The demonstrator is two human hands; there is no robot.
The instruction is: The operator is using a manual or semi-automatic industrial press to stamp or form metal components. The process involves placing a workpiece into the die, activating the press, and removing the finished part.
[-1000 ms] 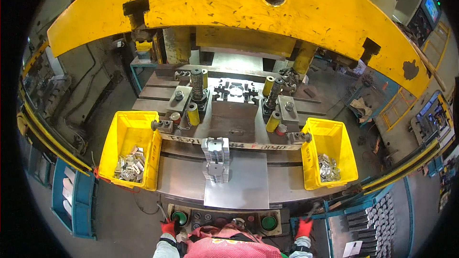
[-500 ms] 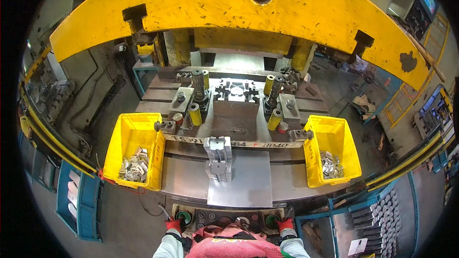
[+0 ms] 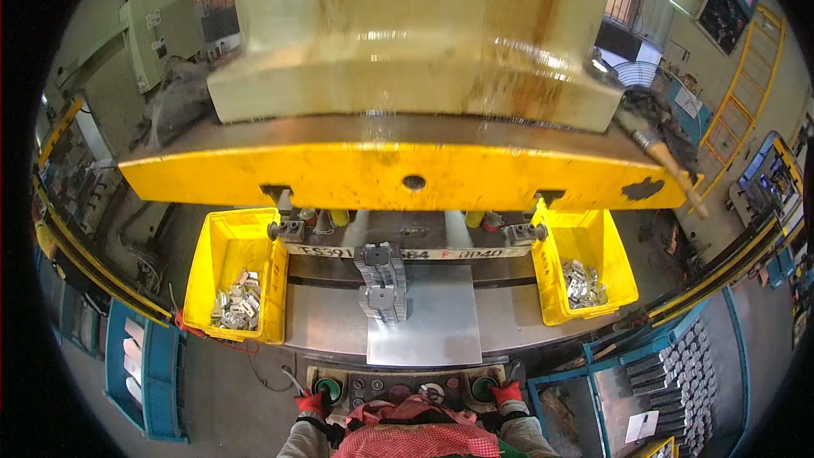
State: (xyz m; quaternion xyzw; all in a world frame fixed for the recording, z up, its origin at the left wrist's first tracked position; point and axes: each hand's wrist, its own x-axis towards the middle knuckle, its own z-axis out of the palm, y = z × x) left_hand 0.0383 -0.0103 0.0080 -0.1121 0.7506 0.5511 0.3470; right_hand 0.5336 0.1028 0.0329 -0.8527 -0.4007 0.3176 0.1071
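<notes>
My left hand point(image 3: 312, 401), in a red glove, is at the green round button point(image 3: 327, 388) on the left end of the control panel point(image 3: 383, 387). At the panel's right end, my red-gloved right hand point(image 3: 507, 394) reaches the other green button point(image 3: 484, 388). The fingers of both hands are too small and partly hidden to make out. Ahead of the panel, a stack of grey metal parts point(image 3: 383, 288) stands on a flat metal sheet point(image 3: 432, 331). Behind it the yellow press slide point(image 3: 339, 178) is lowered, hiding most of the die beneath.
Two yellow bins, one left point(image 3: 278, 288) and one right point(image 3: 548, 288), hold small metal pieces. A blue rack point(image 3: 165, 373) is at the lower left. Rows of metal parts point(image 3: 687, 390) lie on a blue-framed table at the lower right. A wooden-handled brush point(image 3: 670, 168) rests on the slide.
The press slide has come down, covering the die and guide posts that were visible before. Both hands have stayed at the green buttons.
</notes>
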